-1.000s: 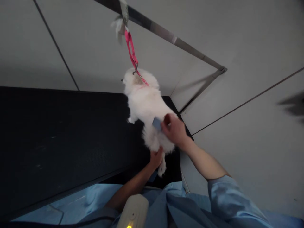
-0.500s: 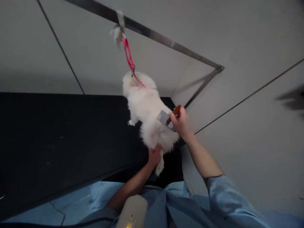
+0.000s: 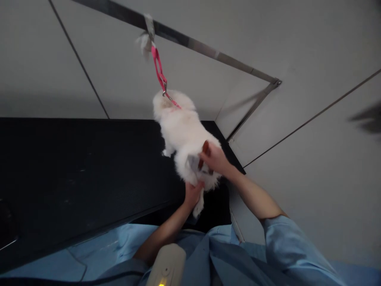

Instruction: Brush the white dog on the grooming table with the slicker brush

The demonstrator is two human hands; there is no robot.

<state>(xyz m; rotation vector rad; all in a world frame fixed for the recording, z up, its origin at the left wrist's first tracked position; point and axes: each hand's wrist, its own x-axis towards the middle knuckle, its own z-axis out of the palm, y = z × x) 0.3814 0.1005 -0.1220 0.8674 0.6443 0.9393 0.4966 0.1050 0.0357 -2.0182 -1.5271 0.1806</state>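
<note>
**Small white dog close to the table's corner, brush at its rump**

Grey wall panels rise behind the black grooming table (image 3: 74, 167), and I place everything by the small white dog (image 3: 184, 139) standing on that table. A pink leash (image 3: 159, 73) runs up from its neck to the metal arm (image 3: 208, 49) overhead.

My left hand (image 3: 193, 194) is under the dog's hind end, fingers curled around fur or a back leg; which of the two, I cannot tell. My right hand (image 3: 216, 159) is on the rump, fingers wrapped tight on the slicker brush (image 3: 195, 163), whose grey pad lies in the coat with the brown handle poking up past my knuckles.

What could go wrong, as I judge it: the dog stands near the table's right edge and its near corner, so a sudden sidestep away from the brush could put a hind paw off the mat. The leash looks fairly taut, so a slip would load the neck. Pressing the pins hard in one spot could scrape skin, and a kick could pull the leg out of my left grip.

Room to move: left of the dog the tabletop lies open and wide. Right of it there is only a thin strip of mat, then the wall. Below the dog, my blue smock (image 3: 208, 254) and a pale device (image 3: 166, 266) at my chest crowd the near edge.
</note>
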